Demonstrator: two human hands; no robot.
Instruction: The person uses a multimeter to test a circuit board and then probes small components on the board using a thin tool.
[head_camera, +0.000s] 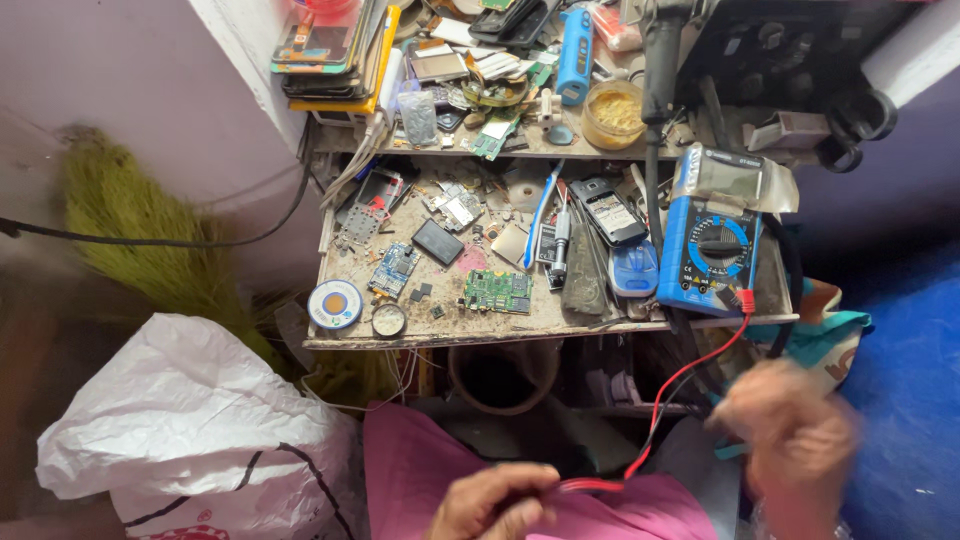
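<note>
My left hand (495, 503) is low in the view over my pink lap, its fingers closed on the red and black test leads (600, 484). The red lead (690, 372) runs up to a blue multimeter (708, 255) lying at the right end of the cluttered workbench (440, 338). My right hand (795, 435) is blurred with motion below the meter, next to the leads; whether it grips them I cannot tell.
The bench carries a green circuit board (497, 291), a small blue board (394, 268), a solder reel (335, 303), a toothbrush (541, 214), a dismantled phone (609, 211) and loose parts. A white plastic sack (190, 420) and a broom (150, 230) are at left. Phones are stacked (325, 50) above.
</note>
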